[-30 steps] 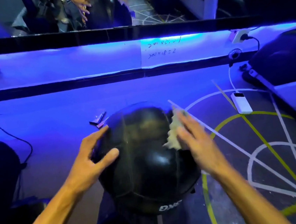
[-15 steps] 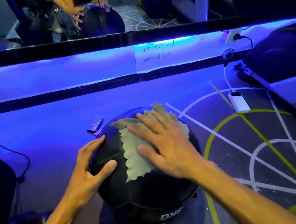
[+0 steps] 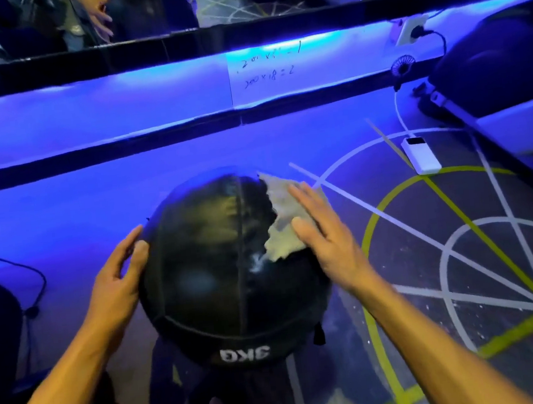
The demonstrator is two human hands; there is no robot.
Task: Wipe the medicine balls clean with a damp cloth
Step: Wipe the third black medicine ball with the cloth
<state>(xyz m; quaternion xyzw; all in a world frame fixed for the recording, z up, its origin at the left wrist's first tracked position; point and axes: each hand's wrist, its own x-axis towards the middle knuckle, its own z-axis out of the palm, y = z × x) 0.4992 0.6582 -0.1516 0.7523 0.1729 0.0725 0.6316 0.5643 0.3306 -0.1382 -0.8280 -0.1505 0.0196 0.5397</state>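
A black medicine ball (image 3: 220, 272) marked "3KG" sits on the floor in front of me. My left hand (image 3: 116, 283) rests flat against its left side, fingers straight. A pale crumpled cloth (image 3: 282, 223) lies on the ball's upper right. My right hand (image 3: 325, 238) presses the cloth against the ball with straight fingers. A wet streak shines on the ball just below the cloth.
A white power bank (image 3: 420, 154) with its cable lies on the floor at right. A dark padded bench (image 3: 492, 79) stands at far right. A mirror wall with a blue-lit ledge (image 3: 148, 92) runs across the back. A black cable (image 3: 12, 264) trails at left.
My right hand has slid the cloth from the ball's top over to its upper right side. My left hand has shifted down the left side, and the view has moved closer.
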